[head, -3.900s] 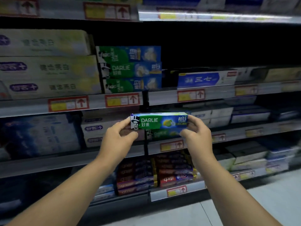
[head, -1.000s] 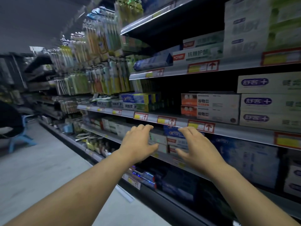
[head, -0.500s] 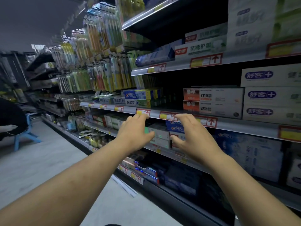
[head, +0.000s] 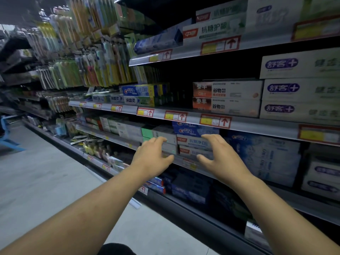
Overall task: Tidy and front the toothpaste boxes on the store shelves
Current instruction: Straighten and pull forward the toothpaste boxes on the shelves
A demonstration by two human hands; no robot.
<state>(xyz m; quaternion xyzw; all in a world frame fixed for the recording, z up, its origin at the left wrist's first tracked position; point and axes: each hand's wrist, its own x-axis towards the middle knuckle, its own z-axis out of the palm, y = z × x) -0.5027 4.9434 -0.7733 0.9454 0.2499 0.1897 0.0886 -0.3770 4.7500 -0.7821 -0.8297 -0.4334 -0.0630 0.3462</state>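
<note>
Empty, fingers spread: left hand (head: 153, 157), right hand (head: 221, 158), just before red-logo toothpaste boxes (head: 193, 144) on middle shelf (head: 187, 163). Advice: clasp stack ends together, draw flush to lip, labels outward.

The aisle is dim, the shelf recesses near black. Light from overhead catches the shelf edge strips (head: 239, 124) and the pale floor (head: 36, 181). Hanging toothbrush packs (head: 82, 52) smear with motion blur, and wide-angle distortion bends the edges.
</note>
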